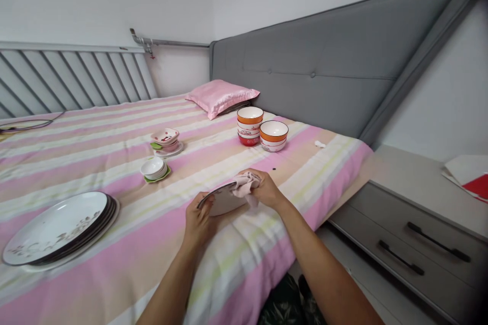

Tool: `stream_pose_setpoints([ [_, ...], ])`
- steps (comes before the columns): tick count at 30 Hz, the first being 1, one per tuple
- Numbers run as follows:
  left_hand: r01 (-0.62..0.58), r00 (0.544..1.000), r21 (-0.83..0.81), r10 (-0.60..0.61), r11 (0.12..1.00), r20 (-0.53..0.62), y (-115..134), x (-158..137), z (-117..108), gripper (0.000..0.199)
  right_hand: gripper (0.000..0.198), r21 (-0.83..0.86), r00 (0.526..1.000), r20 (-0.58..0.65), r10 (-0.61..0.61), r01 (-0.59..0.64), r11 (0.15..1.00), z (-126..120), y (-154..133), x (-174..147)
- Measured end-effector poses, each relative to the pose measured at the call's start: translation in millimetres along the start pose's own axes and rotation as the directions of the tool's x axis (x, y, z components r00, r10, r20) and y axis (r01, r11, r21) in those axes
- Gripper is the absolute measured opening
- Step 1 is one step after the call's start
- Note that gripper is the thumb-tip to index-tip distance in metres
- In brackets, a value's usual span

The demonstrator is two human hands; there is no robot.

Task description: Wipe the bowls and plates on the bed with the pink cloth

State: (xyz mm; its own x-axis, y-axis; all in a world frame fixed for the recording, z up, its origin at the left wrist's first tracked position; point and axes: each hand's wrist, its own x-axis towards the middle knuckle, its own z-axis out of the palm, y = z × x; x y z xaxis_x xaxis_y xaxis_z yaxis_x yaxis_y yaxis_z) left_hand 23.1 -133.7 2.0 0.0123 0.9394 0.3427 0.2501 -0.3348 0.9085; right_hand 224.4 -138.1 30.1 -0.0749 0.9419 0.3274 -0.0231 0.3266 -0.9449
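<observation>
A white plate point(229, 203) with a dark rim is held tilted above the striped bed cover. My left hand point(199, 218) grips its left edge, thumb and fingers closed on the rim. At the plate's right side my right hand point(265, 189) is closed around a pale pink cloth point(246, 185), which is pressed over the rim. Part of the plate's face is hidden by the cloth and fingers. To the left lies a stack of oval plates point(57, 226), the top one white with a floral pattern.
Two stacks of orange-rimmed bowls, one taller point(250, 127) and one shorter point(273, 137), stand beyond my hands. Small dishes point(165, 137) and white saucers point(153, 167) sit left of centre. A pink pillow point(223, 95) lies near the grey headboard point(305, 56). A drawer cabinet point(412, 244) stands at right.
</observation>
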Motion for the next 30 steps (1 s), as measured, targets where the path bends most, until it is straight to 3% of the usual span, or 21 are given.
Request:
stream_pose_setpoints([
  [4,0.077,0.996,-0.029,-0.078,0.997,-0.049,-1,3,-4,0.037,0.028,0.080,0.997,-0.050,0.052,-0.048,0.996,4,29,-2],
  [8,0.157,0.985,-0.068,-0.161,0.985,-0.058,-2,3,-10,0.051,0.027,0.056,0.997,-0.078,-0.005,0.009,0.998,12,40,-5],
  [12,0.208,0.976,-0.160,-0.215,0.965,-0.026,-3,0,-13,0.057,0.036,-0.012,0.994,-0.037,-0.098,0.098,0.995,9,12,-4],
  [14,0.226,0.974,-0.183,-0.227,0.957,0.014,-4,-1,-12,0.056,0.038,-0.196,0.988,0.015,-0.151,0.151,0.969,5,-14,-6],
  [19,0.134,0.990,-0.224,-0.119,0.965,0.081,-4,0,-10,0.045,0.037,-0.649,0.998,0.023,-0.062,0.062,0.758,3,-65,-15],
  [23,0.028,0.982,-0.212,0.012,0.977,0.187,-1,-2,-12,0.041,0.035,-0.773,0.998,0.054,-0.028,0.060,0.631,15,-69,-16],
  [27,-0.042,0.974,-0.181,0.080,0.983,0.211,6,-6,-11,0.029,0.046,-0.765,0.992,0.113,-0.050,0.119,0.633,25,-65,-16],
  [30,-0.040,0.978,-0.172,0.074,0.984,0.197,12,-7,-10,0.027,0.078,-0.641,0.977,0.197,-0.080,0.190,0.744,24,-66,-16],
])
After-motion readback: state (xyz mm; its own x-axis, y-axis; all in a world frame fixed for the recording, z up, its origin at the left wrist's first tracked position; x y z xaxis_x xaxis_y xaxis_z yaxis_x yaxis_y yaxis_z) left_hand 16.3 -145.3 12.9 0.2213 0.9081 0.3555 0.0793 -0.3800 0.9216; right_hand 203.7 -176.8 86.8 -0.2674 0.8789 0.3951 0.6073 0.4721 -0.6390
